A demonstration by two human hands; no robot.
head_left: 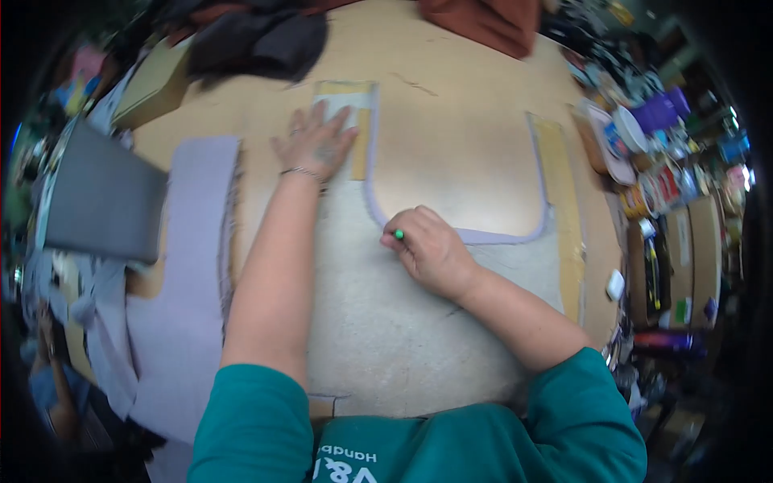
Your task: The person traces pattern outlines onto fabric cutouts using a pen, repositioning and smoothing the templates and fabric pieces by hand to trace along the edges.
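A large grey pattern template (pixel 378 322) with yellow tape along its edges lies flat on the table, its upper side cut in a U-shape. Lavender fabric (pixel 499 238) shows as a narrow strip along that curve. My left hand (pixel 316 143) presses flat on the template's upper left arm, fingers spread. At the lower left of the curve, my right hand (pixel 435 253) is closed around a pen (pixel 398 234), whose green end points up. The pen's tip is hidden under the hand.
More lavender fabric (pixel 197 209) with a frayed edge lies to the left, beside a dark grey box-like object (pixel 105 193). Dark cloth (pixel 258 44) and brown cloth (pixel 487 24) lie at the back. Tubs and an open cardboard box (pixel 692 258) stand on the right.
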